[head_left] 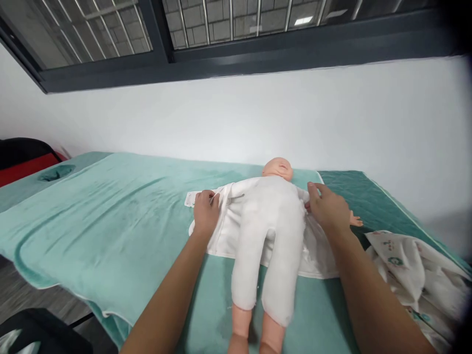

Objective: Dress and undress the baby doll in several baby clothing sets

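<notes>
A baby doll (273, 206) with a white cloth body lies on its back, head toward the wall and bare feet toward me. Beneath it a white baby shirt (223, 241) is spread out to both sides. On the doll's left-hand side in view, my left hand (206, 211) is closed on the shirt's edge near the sleeve end. My right hand (329, 206) pinches the shirt beside the doll's other shoulder, its fingers bent. One small doll hand (356, 219) shows past my right wrist; the doll's other hand is hidden.
A mint-green blanket (110, 211) covers the bed, with a darker green quilted pad (342, 184) at right. Crumpled printed cloth (416, 270) lies by my right forearm. Behind are a white wall (221, 118) and a barred window (236, 24). A black and red object (27, 160) stands far left.
</notes>
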A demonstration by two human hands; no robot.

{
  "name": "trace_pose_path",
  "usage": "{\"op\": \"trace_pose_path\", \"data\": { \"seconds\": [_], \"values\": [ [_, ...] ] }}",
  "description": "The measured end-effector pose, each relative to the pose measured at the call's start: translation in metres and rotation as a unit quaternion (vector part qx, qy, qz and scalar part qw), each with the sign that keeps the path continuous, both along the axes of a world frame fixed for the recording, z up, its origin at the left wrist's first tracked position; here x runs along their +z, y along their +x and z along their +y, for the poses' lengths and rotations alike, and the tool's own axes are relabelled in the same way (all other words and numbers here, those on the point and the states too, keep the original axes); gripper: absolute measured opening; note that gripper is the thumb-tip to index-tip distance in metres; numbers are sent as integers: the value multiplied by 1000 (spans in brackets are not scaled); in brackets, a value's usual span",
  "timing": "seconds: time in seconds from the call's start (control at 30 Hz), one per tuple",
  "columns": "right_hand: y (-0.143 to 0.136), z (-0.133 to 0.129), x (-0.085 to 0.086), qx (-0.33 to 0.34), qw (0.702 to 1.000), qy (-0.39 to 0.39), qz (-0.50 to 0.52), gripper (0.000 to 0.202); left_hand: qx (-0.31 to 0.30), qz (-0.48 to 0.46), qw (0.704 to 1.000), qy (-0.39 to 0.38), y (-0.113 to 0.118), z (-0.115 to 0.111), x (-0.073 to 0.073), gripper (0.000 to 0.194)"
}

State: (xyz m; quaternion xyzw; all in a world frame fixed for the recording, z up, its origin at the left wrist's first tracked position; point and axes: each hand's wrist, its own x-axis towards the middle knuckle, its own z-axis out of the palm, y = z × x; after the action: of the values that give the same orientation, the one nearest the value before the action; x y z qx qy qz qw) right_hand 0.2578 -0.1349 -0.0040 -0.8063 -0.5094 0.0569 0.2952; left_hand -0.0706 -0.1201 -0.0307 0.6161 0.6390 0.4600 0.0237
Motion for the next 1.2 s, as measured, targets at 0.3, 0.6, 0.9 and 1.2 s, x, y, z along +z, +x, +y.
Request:
{"op": "trace_pose_path", "data": {
  "seconds": [0.3,0.6,0.9,1.2],
  "values": [
    [5,7,-13,243,935,65,252,70,-103,-154,979,-88,19,1,25,18],
    [-19,2,-15,332,883,54,328,72,-181,-183,952,-167,51,25,76,23],
    [-32,-4,-18,412,852,-11,322,80,-187,87,953,-220,76,12,124,10],
    [-32,-5,-23,410,855,9,318,78,-255,-185,930,-190,74,-36,167,18]
  ]
}}
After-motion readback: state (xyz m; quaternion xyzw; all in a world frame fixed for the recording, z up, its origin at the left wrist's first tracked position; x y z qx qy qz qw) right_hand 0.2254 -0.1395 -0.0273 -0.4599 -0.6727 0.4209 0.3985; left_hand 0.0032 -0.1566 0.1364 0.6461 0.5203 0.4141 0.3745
